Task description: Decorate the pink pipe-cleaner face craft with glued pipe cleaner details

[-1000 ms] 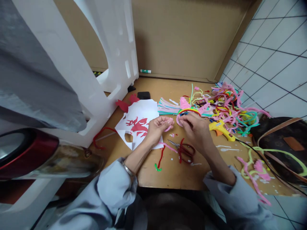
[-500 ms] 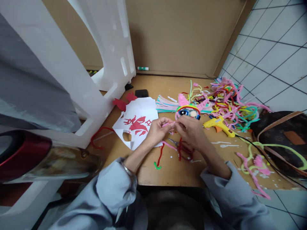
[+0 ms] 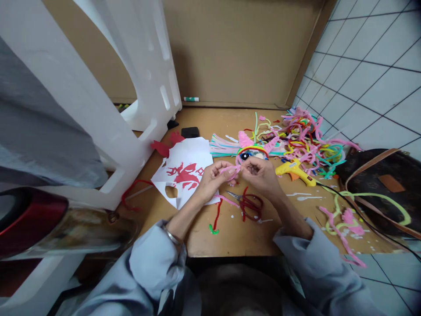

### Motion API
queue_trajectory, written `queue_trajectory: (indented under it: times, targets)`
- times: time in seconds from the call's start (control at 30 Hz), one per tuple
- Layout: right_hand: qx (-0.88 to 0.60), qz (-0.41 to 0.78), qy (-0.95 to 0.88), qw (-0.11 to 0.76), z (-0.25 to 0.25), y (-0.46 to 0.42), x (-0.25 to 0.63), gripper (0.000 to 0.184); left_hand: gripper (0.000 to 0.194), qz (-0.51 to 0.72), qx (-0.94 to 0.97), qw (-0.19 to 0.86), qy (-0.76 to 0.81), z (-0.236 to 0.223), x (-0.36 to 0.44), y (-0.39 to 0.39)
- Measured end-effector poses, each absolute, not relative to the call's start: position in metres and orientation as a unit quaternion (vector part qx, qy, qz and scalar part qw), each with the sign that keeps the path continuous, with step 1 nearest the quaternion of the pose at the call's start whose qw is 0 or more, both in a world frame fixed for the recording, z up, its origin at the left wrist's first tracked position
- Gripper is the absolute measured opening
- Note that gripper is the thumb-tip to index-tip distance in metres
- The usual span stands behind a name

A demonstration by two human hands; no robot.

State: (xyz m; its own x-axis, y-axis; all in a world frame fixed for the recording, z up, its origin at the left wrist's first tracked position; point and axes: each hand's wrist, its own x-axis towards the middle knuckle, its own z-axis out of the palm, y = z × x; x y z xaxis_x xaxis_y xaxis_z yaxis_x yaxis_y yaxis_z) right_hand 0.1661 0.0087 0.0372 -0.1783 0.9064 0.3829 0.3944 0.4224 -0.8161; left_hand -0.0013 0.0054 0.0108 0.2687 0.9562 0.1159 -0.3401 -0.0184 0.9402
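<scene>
Between my two hands is a piece of pink pipe cleaner point(image 3: 231, 169). My left hand point(image 3: 214, 177) is closed around it, and the fingertips of my right hand point(image 3: 258, 173) pinch its right end. Just behind my hands lies a colourful pipe-cleaner figure point(image 3: 252, 150) with pink ears and a blue eye, partly covered by my fingers. Below them on the table point(image 3: 230, 245) rest scissors with red handles point(image 3: 251, 207). A red pipe cleaner with a green tip point(image 3: 217, 217) lies left of the scissors.
White paper with red cutouts point(image 3: 184, 153) lies at left. A yellow glue gun point(image 3: 297, 171) with a black cord and a tangle of pipe cleaners point(image 3: 304, 140) are at right, near a brown bag point(image 3: 375, 175). A white plastic frame point(image 3: 148, 66) stands at left.
The whole view has shifted slightly. My hands stay together on the pink pipe cleaner; more of it shows now, and the right fingers have turned a little.
</scene>
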Motion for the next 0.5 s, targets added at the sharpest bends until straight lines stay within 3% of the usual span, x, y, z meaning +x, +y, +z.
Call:
queue_trajectory:
  times: [0.13,0.37,0.5]
  targets:
    - [-0.447,0.293,-0.724,0.436,0.0334,0.0094,0.1670,0.020,0.042,0.520,0.488,0.609,0.347,0.0156,0.0010,0.0033]
    - [-0.446,0.188,-0.772,0.411,0.0402,0.0121,0.1734,0.033,0.042,0.523,0.479,0.608,0.357,0.0124,-0.0027,0.0086]
    - [-0.428,0.174,-0.794,0.396,0.0405,0.0114,0.1727,0.027,0.042,0.505,0.478,0.629,0.348,0.0124,-0.0035,0.0081]
